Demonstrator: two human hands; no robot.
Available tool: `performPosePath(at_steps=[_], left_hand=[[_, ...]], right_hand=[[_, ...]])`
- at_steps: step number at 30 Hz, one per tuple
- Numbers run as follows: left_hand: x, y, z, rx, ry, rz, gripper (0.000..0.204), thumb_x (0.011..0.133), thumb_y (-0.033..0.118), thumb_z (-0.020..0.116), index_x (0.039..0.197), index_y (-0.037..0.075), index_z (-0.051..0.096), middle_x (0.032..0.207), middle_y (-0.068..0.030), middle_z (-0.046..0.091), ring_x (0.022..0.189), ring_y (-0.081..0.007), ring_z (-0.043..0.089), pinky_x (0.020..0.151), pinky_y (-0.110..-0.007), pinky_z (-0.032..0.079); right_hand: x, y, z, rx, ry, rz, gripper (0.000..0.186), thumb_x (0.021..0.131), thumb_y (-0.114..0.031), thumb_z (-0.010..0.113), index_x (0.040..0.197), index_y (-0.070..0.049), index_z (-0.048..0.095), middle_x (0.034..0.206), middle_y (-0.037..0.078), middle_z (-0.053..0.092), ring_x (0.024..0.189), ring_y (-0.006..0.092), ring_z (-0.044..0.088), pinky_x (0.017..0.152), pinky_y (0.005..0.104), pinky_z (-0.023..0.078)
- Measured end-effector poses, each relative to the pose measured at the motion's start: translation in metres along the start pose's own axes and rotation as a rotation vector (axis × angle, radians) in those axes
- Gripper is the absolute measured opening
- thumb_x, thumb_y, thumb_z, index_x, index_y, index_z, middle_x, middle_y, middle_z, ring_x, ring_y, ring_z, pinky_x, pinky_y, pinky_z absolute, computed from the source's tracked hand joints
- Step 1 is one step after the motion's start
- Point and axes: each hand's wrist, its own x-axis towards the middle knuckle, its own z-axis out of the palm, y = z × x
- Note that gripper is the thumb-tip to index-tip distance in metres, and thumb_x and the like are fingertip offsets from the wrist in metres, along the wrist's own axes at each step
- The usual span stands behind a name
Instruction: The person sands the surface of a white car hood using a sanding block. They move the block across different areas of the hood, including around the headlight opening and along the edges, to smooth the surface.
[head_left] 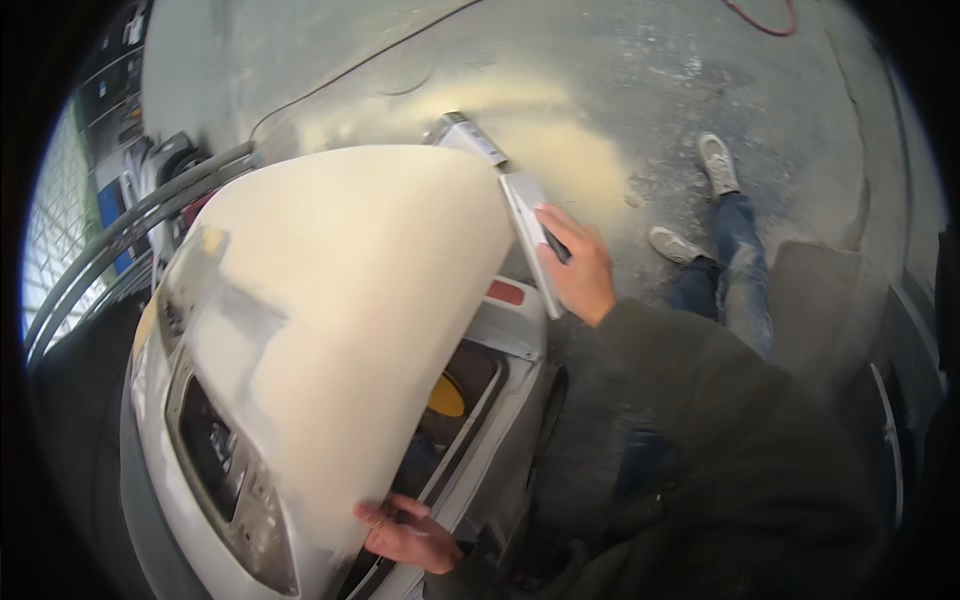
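A raised trunk lid, smoothed over in cream filler with grey patches at its left, spans the middle of the view. My right hand is closed around the black handle of a long, pale sanding block. The block lies along the lid's right edge, tilted; whether its face touches the lid is hard to tell. At the lid's lower corner my left hand grips the edge, its fingers bent and partly hidden. Beneath the lid the open trunk shows, with a yellow round thing inside.
White car bodywork with a red lamp borders the opening. A silver-grey long tool stands beyond the lid. Curved grey bars rise at the left. Cream dust coats the floor, where a dark cable runs.
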Motion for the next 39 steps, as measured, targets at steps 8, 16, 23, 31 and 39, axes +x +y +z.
performPosePath(at_steps=[8, 16, 23, 31, 39], left_hand=[[-0.004, 0.007, 0.008, -0.11, 0.04, -0.057, 0.049, 0.112, 0.04, 0.055, 0.104, -0.007, 0.068, 0.073, -0.0067, 0.064, 0.05, -0.0076, 0.043, 0.048, -0.024, 0.029], [-0.004, 0.007, -0.004, -0.132, -0.084, -0.094, 0.035, 0.111, 0.027, 0.059, 0.116, -0.007, 0.064, 0.093, -0.0111, 0.071, 0.05, -0.0084, 0.045, 0.045, -0.023, 0.033], [-0.007, 0.008, 0.001, -0.149, -0.063, -0.071, 0.034, 0.112, 0.028, 0.058, 0.114, -0.006, 0.063, 0.09, -0.0102, 0.069, 0.049, -0.0084, 0.045, 0.044, -0.023, 0.033], [-0.01, 0.015, 0.007, -0.126, -0.018, -0.077, 0.035, 0.112, 0.03, 0.058, 0.114, -0.004, 0.062, 0.086, -0.0096, 0.066, 0.049, -0.0089, 0.044, 0.044, -0.024, 0.034], [-0.008, 0.015, 0.004, -0.104, -0.036, -0.118, 0.038, 0.112, 0.032, 0.057, 0.109, -0.005, 0.062, 0.073, -0.0086, 0.062, 0.047, -0.0103, 0.045, 0.044, -0.025, 0.033]], right_hand=[[-0.108, -0.149, -0.011, 0.058, -0.126, -0.218, 0.043, 0.083, 0.001, 0.073, 0.125, -0.007, 0.075, 0.14, 0.003, 0.069, 0.085, 0.0289, 0.057, 0.076, 0.0348, 0.055], [-0.08, -0.149, -0.021, -0.03, -0.185, -0.362, 0.048, 0.075, 0.003, 0.072, 0.122, -0.008, 0.077, 0.136, -0.001, 0.071, 0.081, 0.0255, 0.054, 0.071, 0.0316, 0.053], [-0.072, -0.156, -0.013, -0.032, -0.173, -0.396, 0.039, 0.078, 0.004, 0.073, 0.115, -0.006, 0.078, 0.132, 0.001, 0.073, 0.082, 0.0262, 0.058, 0.072, 0.0321, 0.052], [-0.136, -0.106, -0.054, -0.069, -0.356, -0.42, 0.037, 0.079, 0.003, 0.075, 0.115, -0.005, 0.078, 0.131, 0.003, 0.073, 0.086, 0.0286, 0.06, 0.076, 0.0352, 0.053], [-0.076, -0.132, -0.056, -0.04, -0.338, -0.362, 0.038, 0.08, 0.002, 0.074, 0.118, -0.005, 0.077, 0.134, 0.003, 0.071, 0.09, 0.0286, 0.06, 0.077, 0.035, 0.054]])
